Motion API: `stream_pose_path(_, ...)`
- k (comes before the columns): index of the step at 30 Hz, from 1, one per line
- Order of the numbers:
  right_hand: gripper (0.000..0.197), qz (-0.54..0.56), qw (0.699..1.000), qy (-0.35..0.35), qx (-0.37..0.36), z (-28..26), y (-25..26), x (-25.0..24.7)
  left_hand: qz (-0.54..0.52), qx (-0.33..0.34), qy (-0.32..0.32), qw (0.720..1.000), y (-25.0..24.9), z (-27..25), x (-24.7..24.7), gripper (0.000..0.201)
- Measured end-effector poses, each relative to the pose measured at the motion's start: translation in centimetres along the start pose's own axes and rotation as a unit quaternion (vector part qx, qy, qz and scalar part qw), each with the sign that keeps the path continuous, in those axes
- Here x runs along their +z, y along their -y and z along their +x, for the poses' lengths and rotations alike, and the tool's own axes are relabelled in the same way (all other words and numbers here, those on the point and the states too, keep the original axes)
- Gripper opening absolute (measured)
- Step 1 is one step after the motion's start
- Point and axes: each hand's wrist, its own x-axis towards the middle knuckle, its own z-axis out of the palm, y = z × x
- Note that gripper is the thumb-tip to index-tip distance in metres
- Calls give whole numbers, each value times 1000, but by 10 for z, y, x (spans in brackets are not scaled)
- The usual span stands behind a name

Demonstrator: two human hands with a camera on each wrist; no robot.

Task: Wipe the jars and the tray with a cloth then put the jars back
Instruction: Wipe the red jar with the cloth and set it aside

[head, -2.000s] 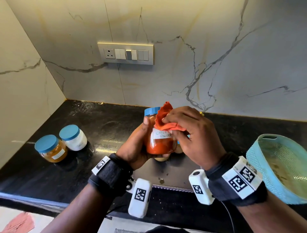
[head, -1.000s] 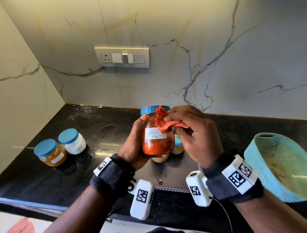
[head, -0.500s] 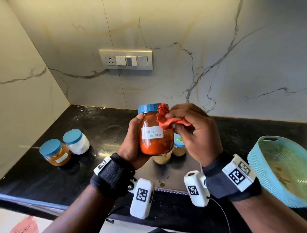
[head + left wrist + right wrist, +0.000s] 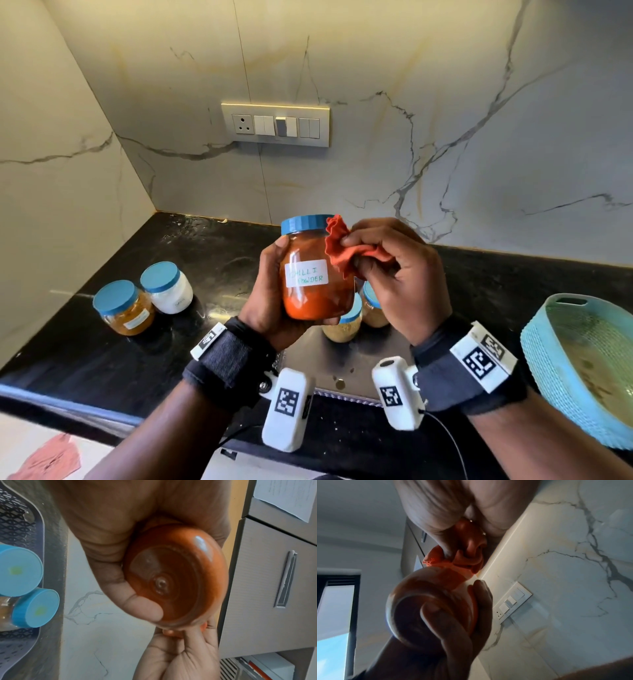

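Observation:
My left hand (image 4: 274,301) grips a blue-lidded jar of red chilli powder (image 4: 317,274) upright above the counter, its white label facing me. From below, the jar's round base (image 4: 173,577) shows in the left wrist view, cupped by my fingers. My right hand (image 4: 394,274) pinches a bunched orange cloth (image 4: 346,253) against the jar's upper right shoulder, just under the lid; the orange cloth (image 4: 467,558) shows again in the right wrist view. A steel tray (image 4: 342,359) lies on the counter beneath my hands, with two blue-lidded jars (image 4: 346,322) of tan powder on it, partly hidden.
Two more blue-lidded jars stand at the left on the black counter: an amber one (image 4: 125,308) and a white one (image 4: 168,287). A turquoise basket (image 4: 579,363) sits at the right edge. A switch panel (image 4: 275,125) is on the marble wall behind.
The jar has turned in my left hand so its label faces me more fully. The cloth has shifted from the jar's front to its upper right side near the lid.

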Motion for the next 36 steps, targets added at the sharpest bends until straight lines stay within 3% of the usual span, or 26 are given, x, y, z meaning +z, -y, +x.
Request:
stream_pose_path(5, 25, 42, 998, 6, 38, -18, 6, 11, -1, 13, -6, 1000, 1, -3, -13, 67)
stream_pose_path(13, 22, -136, 988, 38, -65, -26, 11, 14, 40, 9, -28, 999, -15, 7, -18, 72)
stream_pose_path(17, 24, -224, 965, 60, -125, -30, 20, 16, 115, 67, 32, 991, -17, 6, -14, 66)
stream_pose_path(21, 24, -181, 980, 28, -76, -12, 8, 8, 134, 82, 7, 988, -6, 8, -10, 92)
stream_pose_path(24, 25, -144, 989, 7, -26, 6, 0, -1, 110, 92, 2, 990, -1, 11, -6, 91)
stream_pose_path(32, 24, -238, 956, 101, -139, -36, 24, 14, 55, 73, -19, 996, -5, 17, -12, 94)
stream_pose_path(36, 23, -183, 975, 75, -102, -18, 8, 10, 78, 67, -13, 995, 0, 14, -9, 91)
